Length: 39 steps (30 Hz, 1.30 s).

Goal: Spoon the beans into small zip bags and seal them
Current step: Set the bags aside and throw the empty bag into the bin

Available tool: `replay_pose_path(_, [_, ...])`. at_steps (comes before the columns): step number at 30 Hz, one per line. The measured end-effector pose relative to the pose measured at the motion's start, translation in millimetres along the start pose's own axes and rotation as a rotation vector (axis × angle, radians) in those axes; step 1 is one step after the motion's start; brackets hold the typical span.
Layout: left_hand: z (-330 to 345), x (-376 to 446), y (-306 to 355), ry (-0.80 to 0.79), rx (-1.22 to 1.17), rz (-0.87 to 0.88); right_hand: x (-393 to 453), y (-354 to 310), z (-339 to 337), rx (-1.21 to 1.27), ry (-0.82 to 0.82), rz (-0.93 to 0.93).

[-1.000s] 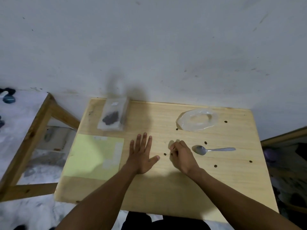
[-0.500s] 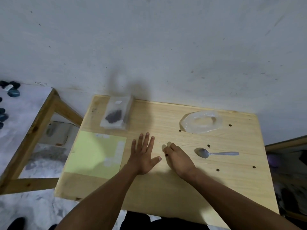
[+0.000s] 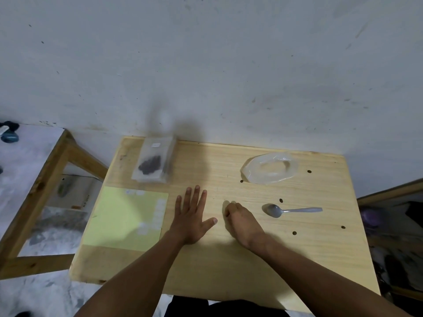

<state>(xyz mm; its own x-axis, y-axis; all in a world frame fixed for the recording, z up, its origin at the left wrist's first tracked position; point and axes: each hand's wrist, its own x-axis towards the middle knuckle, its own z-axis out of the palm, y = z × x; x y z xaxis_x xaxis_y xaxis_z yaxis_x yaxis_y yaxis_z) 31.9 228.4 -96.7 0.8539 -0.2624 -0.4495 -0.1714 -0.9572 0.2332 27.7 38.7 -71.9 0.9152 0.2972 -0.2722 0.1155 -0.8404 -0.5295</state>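
My left hand (image 3: 191,216) lies flat and empty on the table (image 3: 229,266), fingers spread, while my right hand (image 3: 242,221) curls fingertips-down beside the spoon (image 3: 288,210), its grip unclear.

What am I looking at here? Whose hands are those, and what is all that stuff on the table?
A person wears a camera on the head, so you see their own arms reaching out over a wooden table. The left hand lies flat and open. The right hand is curled with its fingertips together on the wood; I cannot tell if it pinches anything. Beside it lies a metal spoon, not held. The small dark dots are loose beans. At the back sit a crumpled clear plastic bag and a small bag with dark beans inside. On the left lies a yellow-green sheet.
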Motion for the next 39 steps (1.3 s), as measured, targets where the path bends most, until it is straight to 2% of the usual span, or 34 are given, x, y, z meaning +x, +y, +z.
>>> replay_pose_path(2, [0.7, 0.1, 0.6, 0.004, 0.004, -0.006, -9.2, -7.3, -15.2, 0.556, -0.007, 0.245])
replay_pose_path(4, [1.1, 0.1, 1.0, 0.007, 0.009, -0.01, -19.7, -10.0, -30.5, 1.167, -0.064, 0.411])
replay_pose_path(5, [1.4, 0.0, 1.1, 0.007, 0.013, -0.013, -24.6, -9.5, -36.6, 1.376, -0.087, 0.469])
replay_pose_path(8, [1.4, -0.3, 1.1, 0.007, 0.009, -0.02, -30.5, -3.6, -49.4, 1.792, -0.131, 0.534])
replay_pose_path(11, [0.1, -0.7, 2.3, 0.009, 0.001, -0.029, -26.7, 3.2, -60.7, 1.947, -0.177, 0.537])
replay_pose_path(15, [-0.3, 0.1, 2.5, 0.002, -0.001, -0.04, -10.4, 6.8, -78.1, 1.882, -0.179, 0.548])
replay_pose_path(20, [2.5, 0.5, 1.0, 0.017, 0.019, -0.04, 15.8, 16.3, -83.3, 1.121, -0.116, 0.495])
replay_pose_path(25, [4.6, 2.5, 0.6, 0.029, 0.036, -0.051, 37.8, 31.2, -79.6, 1.027, -0.014, 0.518])
replay_pose_path(29, [5.3, 1.7, -0.1, 0.043, 0.024, -0.046, 53.9, 41.5, -58.3, 0.83, 0.218, 0.464])
replay_pose_path(33, [5.3, 1.2, -0.1, 0.049, 0.016, -0.04, 61.7, 45.2, -45.2, 0.724, 0.172, 0.335])
replay_pose_path(39, [4.9, 1.3, 0.9, 0.061, 0.025, -0.033, 72.6, 43.8, -42.7, 0.258, 0.132, 0.293])
